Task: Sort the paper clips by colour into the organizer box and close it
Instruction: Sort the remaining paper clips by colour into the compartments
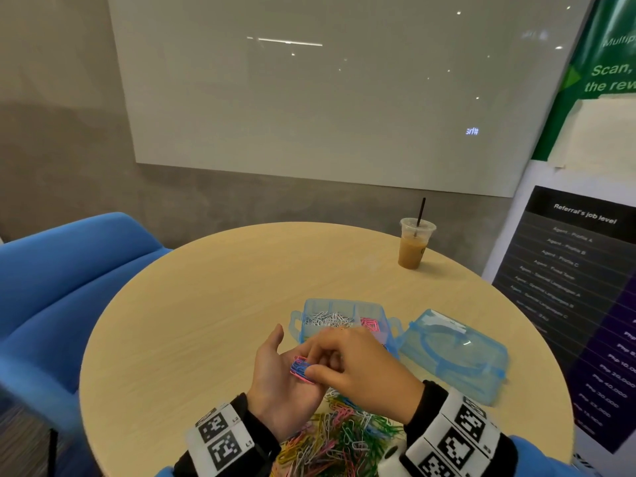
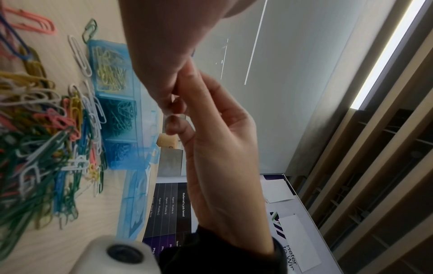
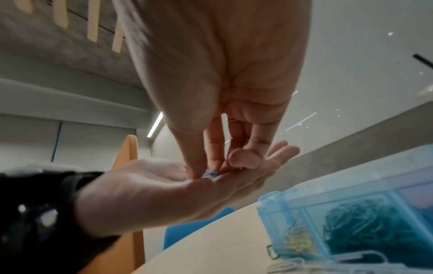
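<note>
My left hand (image 1: pixel 272 373) lies open, palm up, above the table with a small bunch of blue and pink paper clips (image 1: pixel 298 368) in it. The right hand (image 1: pixel 315 365) reaches over and pinches those clips (image 3: pixel 211 174) between thumb and fingers. Just behind the hands the blue organizer box (image 1: pixel 385 313) stands with its top uncovered, holding white clips (image 1: pixel 327 318) and pink clips (image 1: pixel 370 323) at the back. In the left wrist view its near compartments (image 2: pixel 117 103) hold yellow, green and blue clips. The mixed pile of clips (image 1: pixel 344 435) lies near the table's front edge.
The box's clear blue lid (image 1: pixel 454 352) lies on the table right of the box. An iced drink cup with a straw (image 1: pixel 414 244) stands at the back right of the round wooden table (image 1: pixel 206 304). A blue chair (image 1: pixel 69 287) is at the left.
</note>
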### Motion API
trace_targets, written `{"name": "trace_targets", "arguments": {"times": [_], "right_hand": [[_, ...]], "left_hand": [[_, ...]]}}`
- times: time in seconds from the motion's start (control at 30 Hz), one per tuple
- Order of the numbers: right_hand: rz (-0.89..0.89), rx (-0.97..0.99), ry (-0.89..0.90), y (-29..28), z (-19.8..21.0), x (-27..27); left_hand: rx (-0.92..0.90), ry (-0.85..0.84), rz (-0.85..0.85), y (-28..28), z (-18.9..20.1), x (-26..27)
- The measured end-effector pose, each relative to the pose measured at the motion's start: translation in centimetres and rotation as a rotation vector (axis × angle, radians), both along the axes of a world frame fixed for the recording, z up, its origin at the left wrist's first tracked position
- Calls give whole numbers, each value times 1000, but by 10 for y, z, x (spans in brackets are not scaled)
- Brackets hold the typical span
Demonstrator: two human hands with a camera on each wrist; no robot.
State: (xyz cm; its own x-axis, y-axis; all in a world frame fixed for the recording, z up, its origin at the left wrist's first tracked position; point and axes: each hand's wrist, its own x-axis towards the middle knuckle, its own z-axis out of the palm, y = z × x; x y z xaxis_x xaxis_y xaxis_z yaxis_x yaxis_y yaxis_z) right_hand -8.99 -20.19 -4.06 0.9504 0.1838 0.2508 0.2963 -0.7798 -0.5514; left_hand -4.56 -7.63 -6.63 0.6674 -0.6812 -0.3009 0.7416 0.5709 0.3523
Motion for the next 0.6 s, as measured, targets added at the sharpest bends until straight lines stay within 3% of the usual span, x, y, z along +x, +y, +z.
{"name": "trace_targets", "arguments": {"times": [0.27, 0.6], "right_hand": [[29, -44, 11, 3, 2, -1], [-46, 90, 68, -7, -7, 3]], "left_hand": [[29, -12, 8, -1, -3, 2], [61, -19, -15, -2, -3, 0]]}}
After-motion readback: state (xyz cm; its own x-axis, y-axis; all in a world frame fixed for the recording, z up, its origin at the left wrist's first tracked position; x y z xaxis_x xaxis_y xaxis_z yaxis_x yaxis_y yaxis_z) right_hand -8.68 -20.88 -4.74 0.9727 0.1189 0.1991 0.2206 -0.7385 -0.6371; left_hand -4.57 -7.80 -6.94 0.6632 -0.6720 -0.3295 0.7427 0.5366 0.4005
